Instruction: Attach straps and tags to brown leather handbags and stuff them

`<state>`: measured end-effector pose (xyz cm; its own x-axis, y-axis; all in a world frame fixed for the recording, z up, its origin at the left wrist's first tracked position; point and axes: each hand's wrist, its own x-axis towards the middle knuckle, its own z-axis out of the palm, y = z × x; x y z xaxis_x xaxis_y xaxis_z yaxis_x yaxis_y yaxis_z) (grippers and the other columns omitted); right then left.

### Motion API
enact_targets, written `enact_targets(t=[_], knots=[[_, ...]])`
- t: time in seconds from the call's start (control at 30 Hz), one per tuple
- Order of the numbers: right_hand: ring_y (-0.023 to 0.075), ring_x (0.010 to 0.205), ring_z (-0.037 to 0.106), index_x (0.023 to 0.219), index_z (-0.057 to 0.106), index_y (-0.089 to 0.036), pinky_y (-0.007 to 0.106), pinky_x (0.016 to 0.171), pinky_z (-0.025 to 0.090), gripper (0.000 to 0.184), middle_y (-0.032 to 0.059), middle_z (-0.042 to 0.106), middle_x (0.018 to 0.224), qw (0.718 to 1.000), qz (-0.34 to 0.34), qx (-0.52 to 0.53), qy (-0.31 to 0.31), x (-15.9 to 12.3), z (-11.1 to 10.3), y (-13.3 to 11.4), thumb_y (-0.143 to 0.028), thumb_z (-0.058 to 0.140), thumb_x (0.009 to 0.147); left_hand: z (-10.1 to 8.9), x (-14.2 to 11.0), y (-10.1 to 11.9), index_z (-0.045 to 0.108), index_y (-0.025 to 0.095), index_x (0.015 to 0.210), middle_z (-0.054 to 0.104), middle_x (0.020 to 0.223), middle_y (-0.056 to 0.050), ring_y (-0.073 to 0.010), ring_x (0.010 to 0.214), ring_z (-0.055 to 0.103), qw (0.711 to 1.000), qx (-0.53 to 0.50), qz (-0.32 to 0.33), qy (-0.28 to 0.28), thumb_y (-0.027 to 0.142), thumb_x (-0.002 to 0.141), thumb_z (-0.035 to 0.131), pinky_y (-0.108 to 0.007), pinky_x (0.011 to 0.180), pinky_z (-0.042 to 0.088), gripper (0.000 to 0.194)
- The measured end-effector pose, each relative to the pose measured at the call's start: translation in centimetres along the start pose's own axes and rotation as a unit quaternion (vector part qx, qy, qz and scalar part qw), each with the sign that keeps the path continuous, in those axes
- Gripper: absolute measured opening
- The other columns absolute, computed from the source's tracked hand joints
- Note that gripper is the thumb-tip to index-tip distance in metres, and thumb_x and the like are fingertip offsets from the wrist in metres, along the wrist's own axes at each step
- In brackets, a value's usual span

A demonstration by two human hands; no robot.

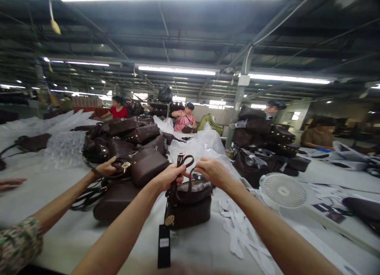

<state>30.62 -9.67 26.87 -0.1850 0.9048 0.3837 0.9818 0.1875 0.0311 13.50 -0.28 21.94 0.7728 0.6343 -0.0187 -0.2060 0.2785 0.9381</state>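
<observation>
A dark brown handbag [192, 211] stands upright on the table in front of me, its top open with pale wrapping inside. My left hand [171, 177] is closed around its thin strap [179, 159], which has a gold buckle and loops above the fingers. With fingers pinched, my right hand [214, 172] is at the thin handle [190, 179] over the bag's opening; the exact grip point is partly hidden. From the bag's left side hang a round gold charm [170, 220] and a black tag [164, 247] with a white label.
A co-worker's hand [107, 168] touches the pile of brown bags [150, 164] on my left; another hand [12, 184] shows farther left. White strips [237, 227], a white fan [283, 190] and stacked bags [258, 164] lie right. Plastic wrapping [198, 146] sits behind. Several people work beyond.
</observation>
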Motion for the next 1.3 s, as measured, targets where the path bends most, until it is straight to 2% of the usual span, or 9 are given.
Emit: enact_targets(t=[0.1, 0.2, 0.33, 0.6, 0.83, 1.1, 1.17, 1.23, 1.3], knots=[[0.0144, 0.078, 0.060, 0.089, 0.068, -0.020, 0.023, 0.065, 0.036, 0.027, 0.0044, 0.065, 0.088, 0.999, 0.022, -0.035, -0.009, 0.8, -0.1, -0.9, -0.035, 0.047, 0.096, 0.9, 0.0, -0.3, 0.049, 0.015, 0.080, 0.063, 0.070, -0.003, -0.0014, 0.040, 0.030, 0.998, 0.059, -0.002, -0.026, 0.049, 0.078, 0.070, -0.017, 0.041, 0.028, 0.040], [0.0157, 0.080, 0.061, 0.087, 0.067, -0.019, 0.025, 0.064, 0.035, 0.025, 0.0054, 0.067, 0.089, 0.998, 0.030, -0.060, -0.009, 1.1, -0.1, -1.0, -0.036, 0.050, 0.094, 1.1, 0.0, -0.6, 0.050, 0.017, 0.080, 0.055, 0.060, 0.003, -0.0038, 0.041, 0.033, 0.994, 0.105, 0.019, -0.010, 0.055, 0.073, 0.071, -0.019, 0.041, 0.026, 0.045], [0.0156, 0.079, 0.060, 0.085, 0.064, -0.019, 0.025, 0.063, 0.033, 0.017, 0.0043, 0.068, 0.087, 0.999, 0.015, -0.046, -0.015, 1.2, -0.3, -0.5, -0.032, 0.056, 0.091, 0.8, 0.0, -0.5, 0.051, 0.017, 0.071, 0.048, 0.054, 0.006, -0.0066, 0.044, 0.038, 0.983, 0.180, 0.021, 0.007, 0.045, 0.069, 0.076, -0.021, 0.043, 0.028, 0.038], [0.0142, 0.079, 0.057, 0.092, 0.058, -0.019, 0.023, 0.067, 0.035, 0.008, 0.0022, 0.066, 0.087, 1.000, -0.001, 0.013, -0.015, 0.7, -0.6, 0.4, -0.024, 0.061, 0.087, -0.1, -0.8, 0.3, 0.053, 0.017, 0.063, 0.050, 0.052, 0.005, -0.0087, 0.046, 0.041, 0.954, 0.297, -0.010, -0.050, 0.037, 0.070, 0.070, -0.022, 0.045, 0.028, 0.028], [0.0135, 0.074, 0.056, 0.082, 0.055, -0.020, 0.023, 0.066, 0.036, 0.011, 0.0000, 0.064, 0.080, 0.999, -0.011, 0.028, -0.018, -0.1, -0.2, 0.9, -0.028, 0.059, 0.089, -1.1, -1.9, 0.5, 0.054, 0.017, 0.059, 0.049, 0.050, 0.004, -0.0088, 0.042, 0.041, 0.948, 0.311, -0.040, -0.056, 0.033, 0.068, 0.070, -0.021, 0.041, 0.029, 0.024], [0.0149, 0.080, 0.060, 0.090, 0.059, -0.021, 0.024, 0.069, 0.041, 0.007, 0.0018, 0.068, 0.087, 0.998, -0.017, 0.019, -0.055, -0.5, -0.7, 0.9, -0.028, 0.059, 0.088, -1.6, -3.2, 0.7, 0.053, 0.017, 0.063, 0.051, 0.052, 0.004, -0.0085, 0.042, 0.042, 0.946, 0.306, -0.055, -0.096, 0.036, 0.068, 0.071, -0.021, 0.041, 0.030, 0.026], [0.0183, 0.095, 0.062, 0.109, 0.057, -0.020, 0.028, 0.078, 0.045, 0.028, 0.0066, 0.067, 0.107, 0.998, -0.034, 0.016, -0.048, -0.7, -0.8, 0.1, -0.030, 0.065, 0.084, -1.6, -3.2, 0.6, 0.053, 0.018, 0.064, 0.050, 0.052, 0.005, -0.0086, 0.042, 0.042, 0.945, 0.306, -0.049, -0.107, 0.038, 0.068, 0.071, -0.022, 0.041, 0.031, 0.027], [0.0256, 0.119, 0.054, 0.131, 0.046, -0.021, 0.036, 0.093, 0.044, 0.063, 0.0137, 0.054, 0.135, 0.996, -0.084, -0.013, -0.021, -0.9, -0.7, -1.3, -0.033, 0.074, 0.076, -1.2, -3.3, 0.6, 0.054, 0.017, 0.066, 0.050, 0.052, 0.005, -0.0089, 0.043, 0.041, 0.941, 0.315, -0.045, -0.117, 0.039, 0.069, 0.070, -0.022, 0.043, 0.032, 0.027], [0.0297, 0.131, 0.044, 0.140, 0.037, -0.021, 0.043, 0.103, 0.038, 0.075, 0.0166, 0.044, 0.145, 0.986, -0.156, -0.057, -0.005, -1.0, -0.4, -3.2, -0.032, 0.074, 0.076, -0.6, -3.5, 0.8, 0.058, 0.017, 0.069, 0.050, 0.053, 0.004, -0.0094, 0.045, 0.042, 0.934, 0.335, -0.045, -0.115, 0.037, 0.069, 0.069, -0.023, 0.045, 0.033, 0.023]])
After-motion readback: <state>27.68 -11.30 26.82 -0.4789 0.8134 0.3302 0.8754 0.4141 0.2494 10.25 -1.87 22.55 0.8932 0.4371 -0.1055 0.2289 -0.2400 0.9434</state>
